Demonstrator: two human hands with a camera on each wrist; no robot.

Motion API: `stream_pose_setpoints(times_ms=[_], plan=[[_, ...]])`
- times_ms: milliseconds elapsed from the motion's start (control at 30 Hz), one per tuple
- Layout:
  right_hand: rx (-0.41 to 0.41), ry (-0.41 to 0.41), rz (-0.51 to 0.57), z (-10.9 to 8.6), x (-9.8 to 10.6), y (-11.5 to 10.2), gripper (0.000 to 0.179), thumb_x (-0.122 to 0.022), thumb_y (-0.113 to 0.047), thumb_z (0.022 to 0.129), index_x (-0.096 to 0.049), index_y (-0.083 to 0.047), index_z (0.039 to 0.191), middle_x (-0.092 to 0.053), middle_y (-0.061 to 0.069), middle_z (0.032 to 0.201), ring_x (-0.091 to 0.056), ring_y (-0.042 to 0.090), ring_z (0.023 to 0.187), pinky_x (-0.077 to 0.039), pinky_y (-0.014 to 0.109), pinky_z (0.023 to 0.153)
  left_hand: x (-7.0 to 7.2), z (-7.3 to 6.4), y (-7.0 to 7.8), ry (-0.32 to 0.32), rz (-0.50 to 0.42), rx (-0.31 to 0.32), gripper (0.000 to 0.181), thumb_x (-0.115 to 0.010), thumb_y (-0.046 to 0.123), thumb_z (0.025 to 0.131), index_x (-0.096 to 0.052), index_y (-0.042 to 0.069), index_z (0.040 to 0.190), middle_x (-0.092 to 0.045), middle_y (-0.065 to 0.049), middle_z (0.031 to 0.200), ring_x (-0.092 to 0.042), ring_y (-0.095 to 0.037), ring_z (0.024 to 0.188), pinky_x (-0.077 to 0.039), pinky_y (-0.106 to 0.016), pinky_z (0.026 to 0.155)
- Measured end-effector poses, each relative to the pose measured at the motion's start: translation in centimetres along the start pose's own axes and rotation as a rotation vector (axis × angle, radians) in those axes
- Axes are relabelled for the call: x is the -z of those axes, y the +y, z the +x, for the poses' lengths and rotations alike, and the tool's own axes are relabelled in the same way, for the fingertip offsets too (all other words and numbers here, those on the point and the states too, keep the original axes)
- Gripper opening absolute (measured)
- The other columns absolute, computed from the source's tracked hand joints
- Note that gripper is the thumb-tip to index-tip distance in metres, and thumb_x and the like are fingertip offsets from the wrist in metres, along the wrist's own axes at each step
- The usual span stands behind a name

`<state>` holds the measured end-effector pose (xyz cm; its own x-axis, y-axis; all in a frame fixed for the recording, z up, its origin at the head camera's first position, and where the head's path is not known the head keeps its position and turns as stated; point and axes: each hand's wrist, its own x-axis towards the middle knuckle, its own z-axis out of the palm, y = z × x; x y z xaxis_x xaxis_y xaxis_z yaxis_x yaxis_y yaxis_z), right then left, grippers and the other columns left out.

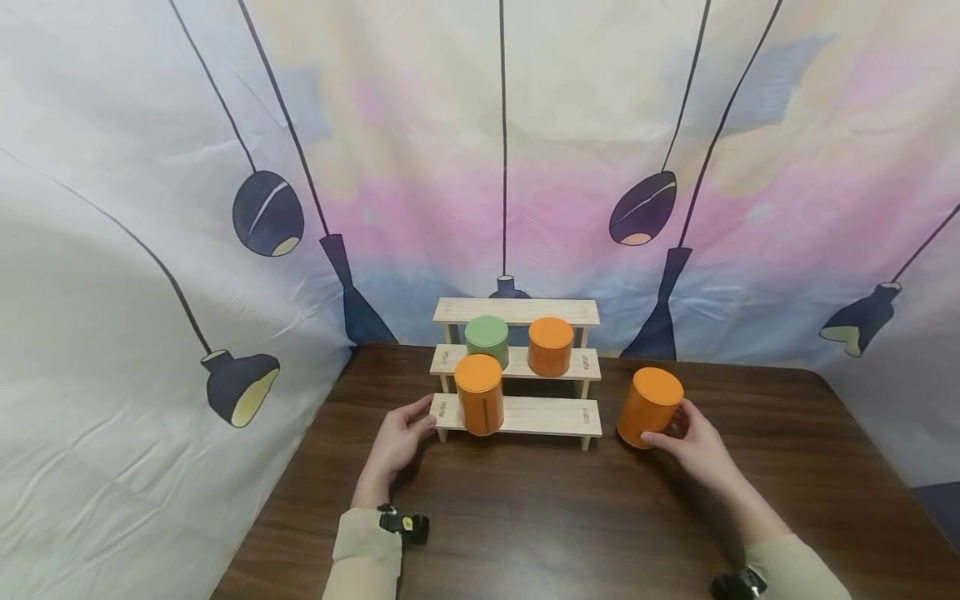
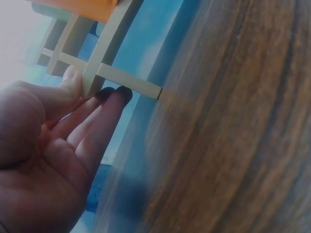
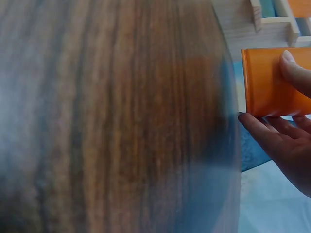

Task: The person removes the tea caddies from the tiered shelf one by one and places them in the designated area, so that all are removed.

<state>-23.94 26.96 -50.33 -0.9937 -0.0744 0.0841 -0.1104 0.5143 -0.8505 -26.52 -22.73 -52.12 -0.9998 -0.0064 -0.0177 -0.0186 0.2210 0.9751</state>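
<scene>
A three-step wooden display stand point(image 1: 551, 415) stands near the back of the table. My left hand point(image 1: 397, 437) grips the left end of its lowest step; in the left wrist view the thumb point(image 2: 73, 80) lies on one side of the plank and the fingers on the other. On the right, my right hand point(image 1: 699, 443) holds an orange canister point(image 1: 651, 407), slightly tilted, thumb in front and fingers around its side. Whether its base touches the table I cannot tell. Another orange canister point(image 1: 480, 398) stands upright on the lowest step.
On the middle step are a green canister point(image 1: 487, 335), partly hidden, and a shorter orange canister point(image 1: 550, 348). The dark wooden table point(image 1: 517, 508) ends at a patterned cloth point(image 1: 435, 167) hanging behind. The top step point(image 1: 517, 312) is bare.
</scene>
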Motion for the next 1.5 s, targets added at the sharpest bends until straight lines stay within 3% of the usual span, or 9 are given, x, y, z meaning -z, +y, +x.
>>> stream_pose_setpoints(times_ms=[800,1500], plan=[[-0.062,0.018,0.095,3.4,-1.8,-0.3,0.09,-0.084,-0.018,0.096,-0.028,0.009,0.161,-0.042,0.038,0.158,-0.047,0.053,0.143,-0.045,0.063,0.115,0.0,0.1,-0.2,0.005,0.009,-0.006,0.047,-0.06,-0.001,0.108,-0.055,0.001,0.155,-0.059,-0.027,0.149,-0.068,-0.031,0.126,-0.061,-0.036,0.099],[-0.074,0.027,0.095,3.8,-2.5,-0.5,0.086,-0.082,-0.011,0.097,-0.029,0.009,0.161,-0.044,0.038,0.156,-0.049,0.052,0.142,-0.049,0.061,0.112,-0.1,0.1,0.0,0.001,0.011,-0.007,0.047,-0.059,0.001,0.109,-0.054,0.001,0.155,-0.057,-0.027,0.151,-0.067,-0.032,0.127,-0.06,-0.036,0.1]])
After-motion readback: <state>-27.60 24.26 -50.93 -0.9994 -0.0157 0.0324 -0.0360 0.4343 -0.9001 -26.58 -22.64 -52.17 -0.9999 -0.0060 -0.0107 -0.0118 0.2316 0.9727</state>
